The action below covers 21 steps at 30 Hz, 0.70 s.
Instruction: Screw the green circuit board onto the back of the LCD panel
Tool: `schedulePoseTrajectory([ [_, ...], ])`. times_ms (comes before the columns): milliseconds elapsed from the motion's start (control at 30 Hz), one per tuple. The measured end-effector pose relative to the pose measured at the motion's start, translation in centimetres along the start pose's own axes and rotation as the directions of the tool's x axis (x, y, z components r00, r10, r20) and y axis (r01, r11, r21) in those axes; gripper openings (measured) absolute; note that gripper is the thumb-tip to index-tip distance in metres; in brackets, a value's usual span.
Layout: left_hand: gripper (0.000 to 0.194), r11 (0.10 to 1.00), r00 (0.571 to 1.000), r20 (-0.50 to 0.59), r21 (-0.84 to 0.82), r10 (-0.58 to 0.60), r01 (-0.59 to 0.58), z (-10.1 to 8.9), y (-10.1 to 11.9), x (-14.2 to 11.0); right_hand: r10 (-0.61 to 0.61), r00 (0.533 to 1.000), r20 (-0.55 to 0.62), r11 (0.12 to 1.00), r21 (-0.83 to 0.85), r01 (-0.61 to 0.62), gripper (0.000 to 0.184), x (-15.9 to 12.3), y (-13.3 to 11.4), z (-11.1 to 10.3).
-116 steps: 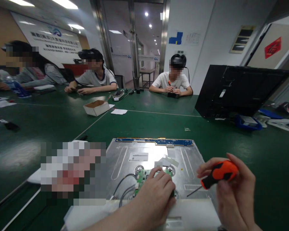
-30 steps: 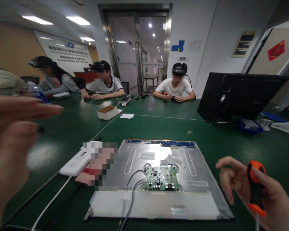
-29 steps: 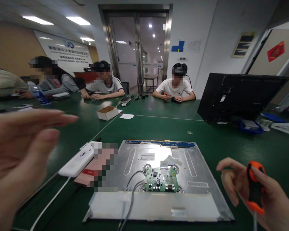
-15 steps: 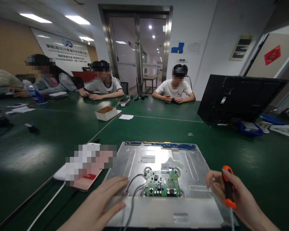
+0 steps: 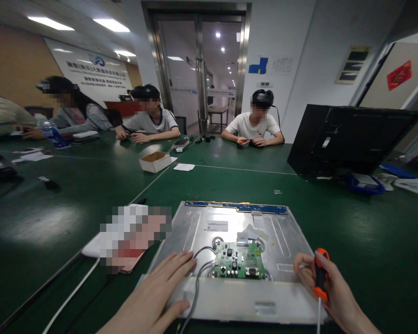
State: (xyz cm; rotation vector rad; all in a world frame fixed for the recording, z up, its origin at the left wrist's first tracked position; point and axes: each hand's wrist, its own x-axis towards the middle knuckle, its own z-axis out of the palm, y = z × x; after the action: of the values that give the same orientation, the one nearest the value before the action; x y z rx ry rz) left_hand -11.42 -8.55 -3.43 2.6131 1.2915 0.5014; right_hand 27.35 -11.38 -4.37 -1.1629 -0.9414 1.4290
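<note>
A silver metal display panel (image 5: 230, 297) lies on the green table in front of me. Fixed near its middle is a green circuit board (image 5: 237, 260), with grey cables (image 5: 198, 278) running from its left side. Along the panel's far edge runs a blue circuit strip (image 5: 226, 206). My left hand (image 5: 163, 287) rests flat with fingers outstretched on the panel's left part, beside the cables. At the panel's right edge, my right hand (image 5: 329, 283) is wrapped round an orange and black screwdriver (image 5: 321, 276), its shaft pointing down toward me.
Blurred pink and white phone-like objects (image 5: 135, 241) lie left of the panel, with a white cable. A black monitor (image 5: 348, 141) stands at the right, a blue tray (image 5: 365, 183) beneath. Farther off are an open box (image 5: 155, 162) and several seated people, one (image 5: 254, 123) opposite me.
My left hand has shifted slightly right and settled over the panel's left side. My right hand, with the screwdriver, has moved a little left. The view has tilted slightly.
</note>
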Motion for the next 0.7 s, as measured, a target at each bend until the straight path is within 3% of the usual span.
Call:
schedulePoseTrajectory([
  [267, 0.057, 0.997, 0.997, 0.039, -0.041, 0.065, -0.063, 0.2, 0.1, 1.1, -0.004, 1.000, -0.013, 1.000, -0.029, 0.004, 0.062, 0.1, -1.0, -0.6],
  [433, 0.050, 0.994, 0.999, 0.022, -0.103, 0.036, -0.033, 0.1, 0.6, 2.0, -0.004, 0.999, -0.040, 0.998, -0.066, 0.001, 0.061, 0.6, -2.0, -1.2],
  [700, 0.041, 0.976, 0.996, 0.079, -0.218, 0.034, -0.016, -1.6, 1.5, 5.7, -0.078, 0.991, -0.106, 0.995, -0.076, 0.070, 0.053, 1.8, -5.7, 0.1],
])
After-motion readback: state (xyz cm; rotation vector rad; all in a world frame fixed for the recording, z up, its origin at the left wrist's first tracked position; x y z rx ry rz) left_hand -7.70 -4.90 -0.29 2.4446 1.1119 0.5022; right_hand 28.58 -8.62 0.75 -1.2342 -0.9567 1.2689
